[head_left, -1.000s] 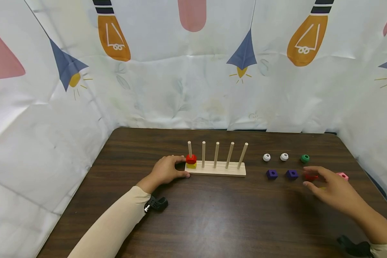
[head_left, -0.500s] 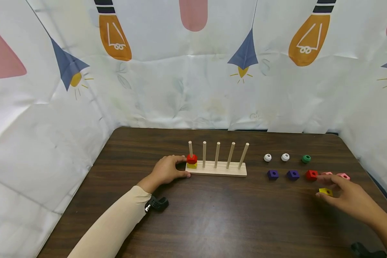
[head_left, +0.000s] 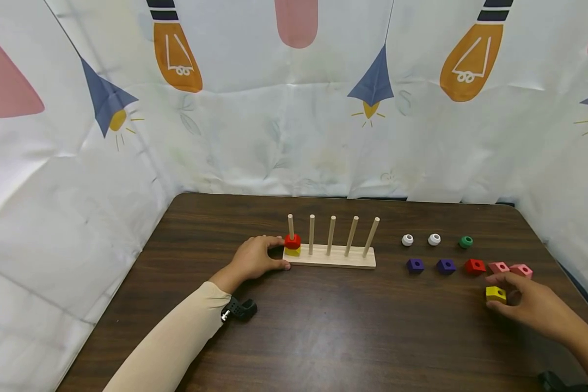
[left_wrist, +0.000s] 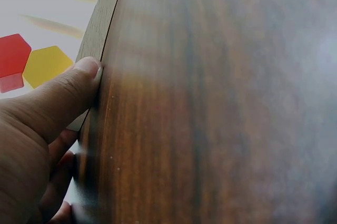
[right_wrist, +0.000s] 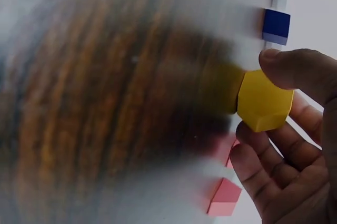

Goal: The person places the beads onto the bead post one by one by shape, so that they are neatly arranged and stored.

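A wooden peg stand (head_left: 329, 257) with several upright pegs is on the dark table. Its leftmost peg carries a red bead (head_left: 292, 242) above a yellow bead (head_left: 292, 251). My left hand (head_left: 255, 259) grips the stand's left end, the thumb (left_wrist: 87, 68) on its front edge. On the right, my right hand (head_left: 531, 302) holds a loose yellow bead (head_left: 495, 294) with a hole in it, between thumb and fingers. In the right wrist view the thumb lies over this bead (right_wrist: 263, 103) and fingertips sit below it. Whether it is off the table I cannot tell.
Behind the right hand is a row of two purple cubes (head_left: 446, 266), a red cube (head_left: 475, 267) and two pink beads (head_left: 521, 270). Farther back lie two white beads (head_left: 434, 239) and a green bead (head_left: 466, 242). A patterned white cloth (head_left: 284, 141) hangs behind the table (head_left: 323, 332).
My right hand has moved right and toward me, from over the red cube to the yellow bead, and its fingers have closed on it. The left hand stays on the stand.
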Demonstrator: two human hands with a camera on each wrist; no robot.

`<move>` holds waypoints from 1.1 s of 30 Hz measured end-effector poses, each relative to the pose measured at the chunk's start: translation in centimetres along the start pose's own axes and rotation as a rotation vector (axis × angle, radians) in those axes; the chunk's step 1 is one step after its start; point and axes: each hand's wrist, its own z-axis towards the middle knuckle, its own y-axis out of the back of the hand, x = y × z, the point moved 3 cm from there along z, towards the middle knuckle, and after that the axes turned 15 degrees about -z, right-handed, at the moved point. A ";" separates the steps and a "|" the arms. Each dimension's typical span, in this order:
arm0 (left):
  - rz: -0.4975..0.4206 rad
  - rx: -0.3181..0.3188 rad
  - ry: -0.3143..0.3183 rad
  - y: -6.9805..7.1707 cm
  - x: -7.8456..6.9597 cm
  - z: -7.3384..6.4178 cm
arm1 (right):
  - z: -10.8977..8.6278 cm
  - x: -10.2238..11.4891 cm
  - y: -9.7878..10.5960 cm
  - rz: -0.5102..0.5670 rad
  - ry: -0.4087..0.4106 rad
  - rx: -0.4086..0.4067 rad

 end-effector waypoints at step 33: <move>-0.004 0.002 0.002 -0.2 0.2 0.0 | 2.7 5.1 2.5 0.083 0.214 -0.253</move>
